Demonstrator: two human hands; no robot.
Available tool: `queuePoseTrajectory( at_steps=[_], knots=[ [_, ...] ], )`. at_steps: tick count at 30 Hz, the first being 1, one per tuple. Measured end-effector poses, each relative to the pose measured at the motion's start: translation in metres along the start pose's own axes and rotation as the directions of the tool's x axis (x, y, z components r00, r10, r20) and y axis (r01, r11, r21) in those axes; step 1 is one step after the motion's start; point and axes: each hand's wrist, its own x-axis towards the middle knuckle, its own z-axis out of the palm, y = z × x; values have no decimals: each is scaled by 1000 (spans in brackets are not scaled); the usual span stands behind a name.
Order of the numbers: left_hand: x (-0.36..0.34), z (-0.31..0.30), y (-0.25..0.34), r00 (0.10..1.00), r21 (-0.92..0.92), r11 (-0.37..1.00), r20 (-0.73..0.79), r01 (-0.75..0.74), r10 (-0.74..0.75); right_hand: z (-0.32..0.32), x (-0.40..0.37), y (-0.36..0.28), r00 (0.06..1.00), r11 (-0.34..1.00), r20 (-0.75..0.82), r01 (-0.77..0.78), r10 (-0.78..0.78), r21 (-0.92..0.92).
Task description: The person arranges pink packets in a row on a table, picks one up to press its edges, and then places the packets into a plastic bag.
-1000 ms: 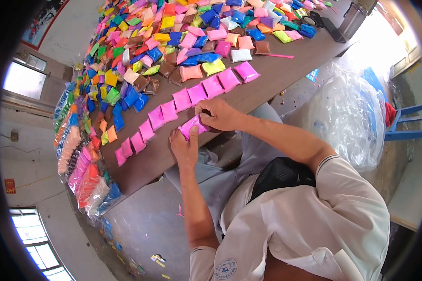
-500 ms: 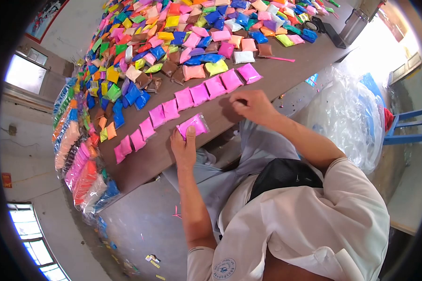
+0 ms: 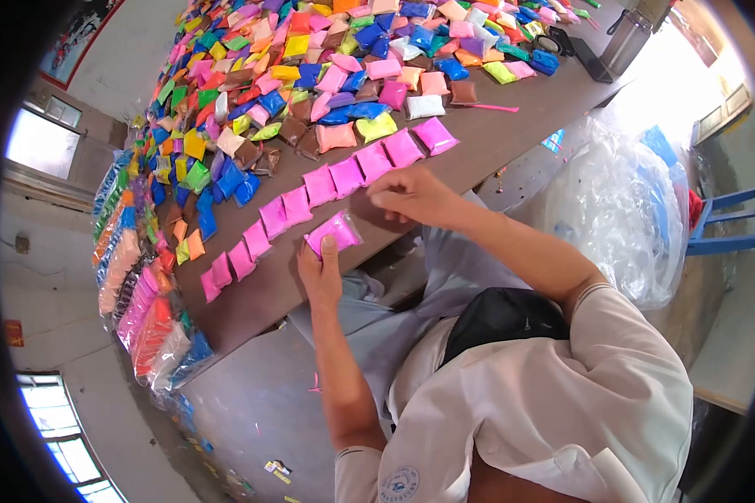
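My left hand (image 3: 320, 272) grips a pink packet (image 3: 335, 231) in clear film, its thumb lying across the near end. The packet is held above the table's near edge. To its right, my right hand (image 3: 413, 197) hovers by the table edge with its fingers curled in; whether anything is inside them is hidden. Beyond both hands, a slanting row of similar pink packets (image 3: 320, 185) lies on the brown table (image 3: 252, 314), running from lower left to upper right. My right hand is nearest the right part of this row.
A large heap of packets in many colours (image 3: 310, 75) covers the far table. Bigger clear bags of packets (image 3: 147, 306) hang along the left edge. A metal flask (image 3: 627, 42) stands at the far right. Clear plastic bagging (image 3: 617, 210) and a blue stool (image 3: 726, 222) are on the right.
My right hand has moved left, closer to the held packet. My left hand and its packet have shifted slightly left and down. The view has also shifted a little.
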Motion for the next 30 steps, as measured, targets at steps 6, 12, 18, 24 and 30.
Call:
queuePoseTrajectory(
  at_steps=[6,12,18,24,30],
  knots=[
    [-1,-1,3,1000,9,1000,6,16,-16,27,16,2,969,967,224,-149,101,208],
    [-1,0,6,1000,42,999,1,-25,25,30,13,1,984,968,175,-65,22,244],
    [-1,0,5,999,97,994,4,-47,47,35,18,2,993,997,101,59,-64,45],
    [-1,2,9,998,112,992,-12,-52,54,39,27,21,987,982,65,139,-148,126],
    [0,2,10,999,119,992,-10,-32,34,39,25,18,971,974,73,226,-227,20]
  ],
)
